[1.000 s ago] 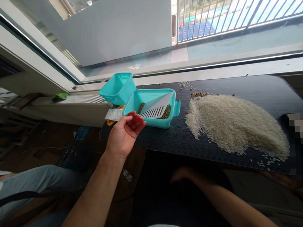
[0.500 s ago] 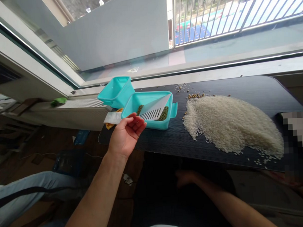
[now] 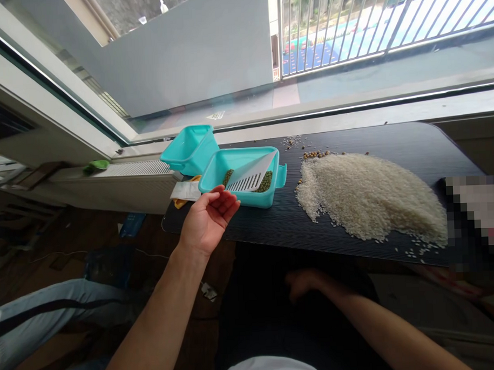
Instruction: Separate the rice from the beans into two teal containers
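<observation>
My left hand (image 3: 210, 218) is held palm up with its fingers loosely cupped and nothing visible in it. It hovers at the front left corner of a teal plastic box (image 3: 214, 178). The box holds green beans (image 3: 268, 182) and a white slotted scoop (image 3: 250, 177) that leans across it. A large pile of white rice (image 3: 369, 197) lies on the black table (image 3: 411, 141) to the right of the box. My right hand (image 3: 303, 283) rests low in shadow under the table's front edge, and its fingers are hard to make out.
A second teal container (image 3: 189, 149) tilts behind the box, with a white packet (image 3: 185, 191) beside it. Small brown beans (image 3: 314, 154) are scattered at the rice pile's far edge. A blurred patch (image 3: 478, 209) covers the table's right end. Another person's jeans-clad leg (image 3: 53, 316) is at the left.
My left hand has stayed by the box's corner with barely any shift. My right hand has moved slightly under the table. The view has drifted a little.
</observation>
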A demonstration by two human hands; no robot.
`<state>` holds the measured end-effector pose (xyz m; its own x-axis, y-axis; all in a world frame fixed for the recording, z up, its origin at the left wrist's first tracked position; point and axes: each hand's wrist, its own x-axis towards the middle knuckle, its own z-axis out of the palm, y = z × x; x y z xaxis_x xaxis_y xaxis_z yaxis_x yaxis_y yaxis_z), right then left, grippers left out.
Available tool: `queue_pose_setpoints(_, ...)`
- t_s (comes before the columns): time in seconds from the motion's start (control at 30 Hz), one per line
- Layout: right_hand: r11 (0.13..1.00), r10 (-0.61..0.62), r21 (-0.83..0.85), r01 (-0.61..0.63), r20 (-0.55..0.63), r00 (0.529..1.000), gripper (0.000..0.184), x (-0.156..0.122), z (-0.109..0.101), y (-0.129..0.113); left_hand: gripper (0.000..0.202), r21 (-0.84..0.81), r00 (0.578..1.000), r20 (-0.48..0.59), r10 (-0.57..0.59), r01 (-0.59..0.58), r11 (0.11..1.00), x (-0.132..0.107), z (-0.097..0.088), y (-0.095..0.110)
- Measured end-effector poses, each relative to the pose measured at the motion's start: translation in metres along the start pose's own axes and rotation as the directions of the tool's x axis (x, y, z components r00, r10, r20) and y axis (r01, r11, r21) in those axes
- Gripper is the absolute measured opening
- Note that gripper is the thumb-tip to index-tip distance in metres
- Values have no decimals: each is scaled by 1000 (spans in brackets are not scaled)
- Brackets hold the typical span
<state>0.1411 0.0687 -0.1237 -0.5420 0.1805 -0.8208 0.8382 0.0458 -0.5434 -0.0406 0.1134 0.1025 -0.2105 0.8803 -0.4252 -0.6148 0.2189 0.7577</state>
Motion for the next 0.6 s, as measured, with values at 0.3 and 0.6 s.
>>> queue_pose_setpoints(0.3,986,-103,132,101,14,995,28,-88,-27,-45,14,34,996,-36,-86,87,996,3,-32,-11)
queue_pose_setpoints(0.6,891,-400,3,454,-468,788,18,-199,-148,-152,32,54,961,-41,-275,277,959,12,-36,-15)
